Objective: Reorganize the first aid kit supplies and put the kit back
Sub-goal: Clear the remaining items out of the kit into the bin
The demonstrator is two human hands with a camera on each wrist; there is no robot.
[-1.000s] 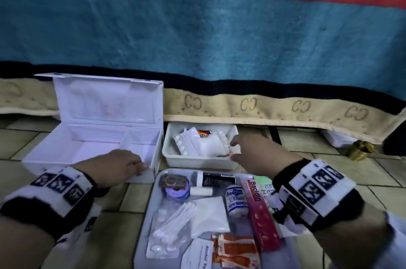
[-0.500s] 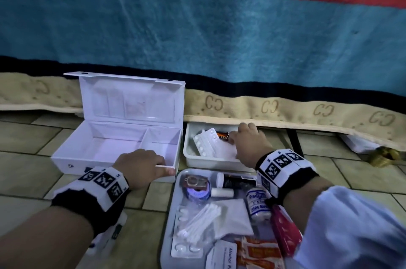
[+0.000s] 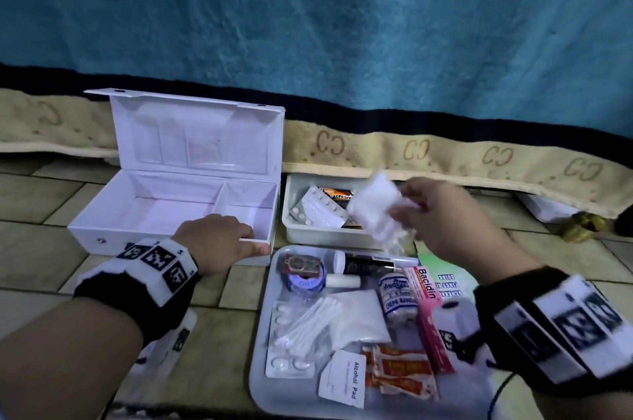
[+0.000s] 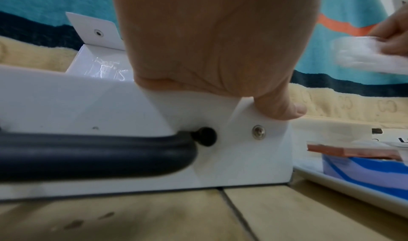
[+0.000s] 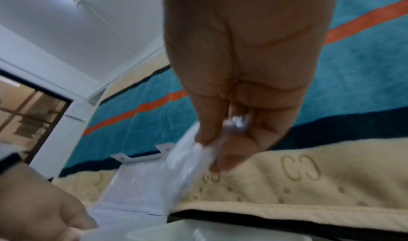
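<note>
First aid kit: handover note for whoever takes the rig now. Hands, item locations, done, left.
Left hand grips the front rim of the open white kit box, whose compartments show nothing inside.
Right hand pinches a clear packet of white cotton, held above the small white tub, which holds blister packs.
Remaining supplies lie on the grey tray.
Done: kit open, packet picked up.
Left: pack everything, close the kit, put it back.

A black wristband point(image 3: 137, 296) is worn on the left forearm, and a white block printed with black-and-white square marker patterns is mounted on top of it. A matching black band with white marker panels point(image 3: 561, 327) is worn on the right forearm. Both forearms are bare below the bands.
</note>
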